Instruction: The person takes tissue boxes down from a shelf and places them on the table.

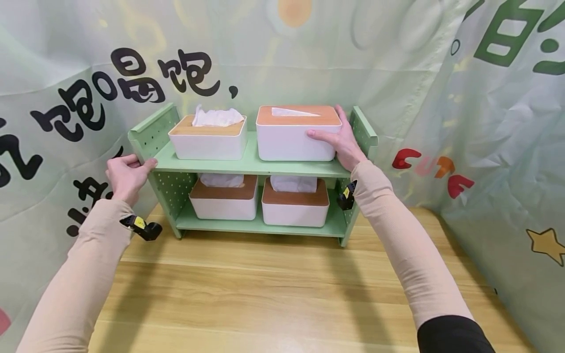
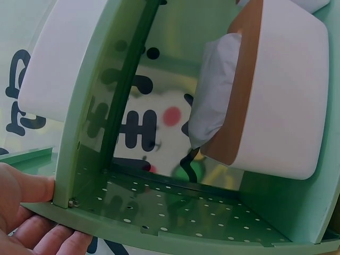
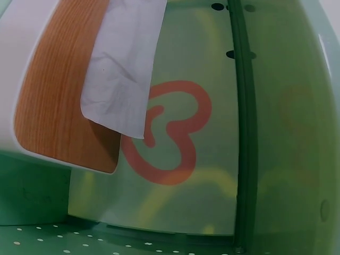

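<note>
A green two-tier shelf [image 1: 251, 169] bears several white tissue boxes with wood-look lids. My left hand [image 1: 128, 177] grips the shelf's left side at upper-tier height; in the left wrist view the thumb lies over the front edge and the fingers [image 2: 50, 239] curl round the outside of the perforated side panel [image 2: 175, 212]. On the upper tier, my right hand [image 1: 346, 142] holds the right tissue box [image 1: 293, 142] by its right end, thumb across the front, fingers over the far side. The right wrist view does not show that hand, only the lower right tissue box [image 3: 58, 101].
Beside it on the upper tier stands the left tissue box [image 1: 207, 142], tissue poking out. Two more boxes sit below, the lower left box [image 1: 225, 203] and lower right box [image 1: 295, 208]. A printed cloth [image 1: 309, 59] hangs behind and at both sides of the wooden table [image 1: 247, 294].
</note>
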A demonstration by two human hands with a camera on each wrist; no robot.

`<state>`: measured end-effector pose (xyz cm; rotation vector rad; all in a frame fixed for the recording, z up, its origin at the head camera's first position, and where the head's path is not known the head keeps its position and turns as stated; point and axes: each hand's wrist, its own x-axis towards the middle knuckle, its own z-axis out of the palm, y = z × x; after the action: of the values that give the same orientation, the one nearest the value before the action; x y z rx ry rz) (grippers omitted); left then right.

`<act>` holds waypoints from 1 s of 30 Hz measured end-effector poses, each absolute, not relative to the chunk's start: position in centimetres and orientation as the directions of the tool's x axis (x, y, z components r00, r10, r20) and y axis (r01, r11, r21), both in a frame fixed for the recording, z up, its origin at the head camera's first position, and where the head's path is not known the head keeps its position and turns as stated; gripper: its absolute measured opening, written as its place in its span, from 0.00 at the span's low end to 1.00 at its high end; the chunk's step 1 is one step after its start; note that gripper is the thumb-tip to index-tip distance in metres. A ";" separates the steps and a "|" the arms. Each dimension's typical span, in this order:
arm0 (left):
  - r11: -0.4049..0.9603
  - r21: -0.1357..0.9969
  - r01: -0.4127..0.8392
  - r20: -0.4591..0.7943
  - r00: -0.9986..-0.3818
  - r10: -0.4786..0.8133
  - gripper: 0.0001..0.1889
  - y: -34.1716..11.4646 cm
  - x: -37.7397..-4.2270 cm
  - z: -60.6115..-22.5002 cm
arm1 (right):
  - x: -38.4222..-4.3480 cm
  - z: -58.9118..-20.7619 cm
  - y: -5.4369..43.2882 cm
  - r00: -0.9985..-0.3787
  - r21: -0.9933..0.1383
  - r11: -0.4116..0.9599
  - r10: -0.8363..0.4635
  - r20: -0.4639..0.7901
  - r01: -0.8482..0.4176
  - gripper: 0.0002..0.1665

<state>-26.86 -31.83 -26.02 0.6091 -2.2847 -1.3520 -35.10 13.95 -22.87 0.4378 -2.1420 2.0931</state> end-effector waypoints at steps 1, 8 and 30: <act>0.434 0.887 -0.159 0.128 -0.819 -0.560 0.29 -31.8 -26.9 -26.0 | -35.1 -22.9 14.0 -0.951 -0.958 0.005 -0.124 0.283 -0.285 0.66; 0.440 0.884 -0.161 0.126 -0.822 -0.555 0.29 -31.6 -26.9 -26.0 | -35.0 -23.0 14.0 -0.948 -0.955 0.009 -0.125 0.294 -0.298 0.65; 0.408 0.904 -0.125 0.132 -0.828 -0.545 0.29 -31.8 -26.8 -25.9 | -34.9 -22.9 13.5 -0.916 -0.934 -0.021 -0.187 0.355 -0.358 0.41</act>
<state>-26.78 -31.75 -25.95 0.5730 -2.2615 -1.4011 -34.93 13.53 -22.90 0.5909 -2.1070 2.0777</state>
